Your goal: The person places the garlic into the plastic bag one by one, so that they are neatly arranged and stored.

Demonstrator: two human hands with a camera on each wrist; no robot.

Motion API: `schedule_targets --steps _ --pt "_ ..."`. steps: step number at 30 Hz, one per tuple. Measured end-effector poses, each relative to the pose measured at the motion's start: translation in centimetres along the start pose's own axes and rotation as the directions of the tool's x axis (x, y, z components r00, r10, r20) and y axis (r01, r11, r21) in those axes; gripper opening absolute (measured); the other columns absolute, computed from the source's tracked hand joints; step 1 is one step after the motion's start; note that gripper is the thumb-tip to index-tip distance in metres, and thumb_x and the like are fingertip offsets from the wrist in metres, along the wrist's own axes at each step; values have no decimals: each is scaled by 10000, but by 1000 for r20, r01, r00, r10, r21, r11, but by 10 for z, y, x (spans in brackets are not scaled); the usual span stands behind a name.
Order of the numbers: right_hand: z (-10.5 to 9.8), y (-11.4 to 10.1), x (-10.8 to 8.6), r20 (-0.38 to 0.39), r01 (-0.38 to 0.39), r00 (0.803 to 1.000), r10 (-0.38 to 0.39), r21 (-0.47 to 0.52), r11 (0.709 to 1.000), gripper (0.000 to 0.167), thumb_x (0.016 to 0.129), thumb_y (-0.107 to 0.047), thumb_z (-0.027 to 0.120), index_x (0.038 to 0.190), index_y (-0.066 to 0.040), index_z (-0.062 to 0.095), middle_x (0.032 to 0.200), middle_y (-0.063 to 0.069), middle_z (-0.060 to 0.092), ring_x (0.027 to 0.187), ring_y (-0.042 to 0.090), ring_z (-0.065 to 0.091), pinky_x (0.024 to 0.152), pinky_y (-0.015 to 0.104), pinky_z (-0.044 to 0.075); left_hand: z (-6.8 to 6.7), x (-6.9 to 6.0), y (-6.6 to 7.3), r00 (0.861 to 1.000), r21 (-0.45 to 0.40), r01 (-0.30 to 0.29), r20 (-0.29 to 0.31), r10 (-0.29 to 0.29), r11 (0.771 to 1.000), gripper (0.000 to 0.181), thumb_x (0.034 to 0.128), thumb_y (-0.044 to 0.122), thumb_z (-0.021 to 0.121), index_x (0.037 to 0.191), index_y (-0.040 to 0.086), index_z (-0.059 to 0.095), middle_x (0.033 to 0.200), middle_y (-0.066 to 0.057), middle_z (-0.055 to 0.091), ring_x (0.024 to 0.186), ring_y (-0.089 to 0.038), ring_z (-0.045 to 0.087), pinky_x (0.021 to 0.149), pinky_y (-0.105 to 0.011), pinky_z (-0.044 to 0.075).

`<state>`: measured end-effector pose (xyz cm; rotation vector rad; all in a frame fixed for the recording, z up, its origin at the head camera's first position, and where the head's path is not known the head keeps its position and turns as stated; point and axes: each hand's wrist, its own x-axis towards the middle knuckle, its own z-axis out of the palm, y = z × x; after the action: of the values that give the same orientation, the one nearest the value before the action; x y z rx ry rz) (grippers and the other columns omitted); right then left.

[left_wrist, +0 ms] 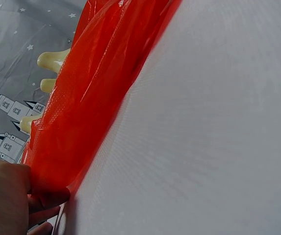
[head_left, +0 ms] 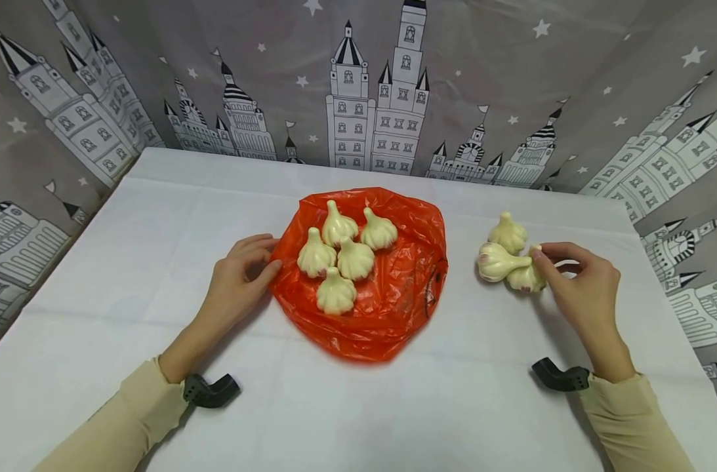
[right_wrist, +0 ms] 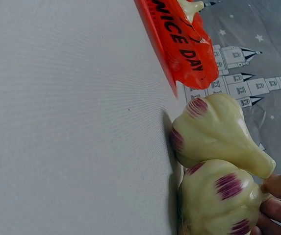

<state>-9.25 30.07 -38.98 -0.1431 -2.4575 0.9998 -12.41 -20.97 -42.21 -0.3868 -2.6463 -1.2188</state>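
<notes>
You have glossy garlic bulbs [head_left: 336,295] and a crinkled plastic bag [head_left: 390,288] on matt white cloth [head_left: 393,413]

Toward the far edge of the worktop [head_left: 175,262], your bag is thin, shiny red film; the bulbs in it, and those nearer the right edge, look smooth, like moulded plastic; beyond the far edge the grey backdrop [head_left: 482,39] is creased fabric; your sleeves [head_left: 630,413] are dull cloth, your black wrist mounts [head_left: 561,377] plastic
</notes>
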Motion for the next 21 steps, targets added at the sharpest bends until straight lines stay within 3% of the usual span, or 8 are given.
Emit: schedule_targets --steps 21 --pt "-21 3 9 -132 22 991 -23 -12 1000 179 900 -208 827 994 -56 842 779 -429 609 678 -173 578 611 19 429 0 0 0 1000 0 13 8 -13 1000 127 986 93 690 893 27 744 1358 -197 693 1384 -361 549 1175 -640 398"
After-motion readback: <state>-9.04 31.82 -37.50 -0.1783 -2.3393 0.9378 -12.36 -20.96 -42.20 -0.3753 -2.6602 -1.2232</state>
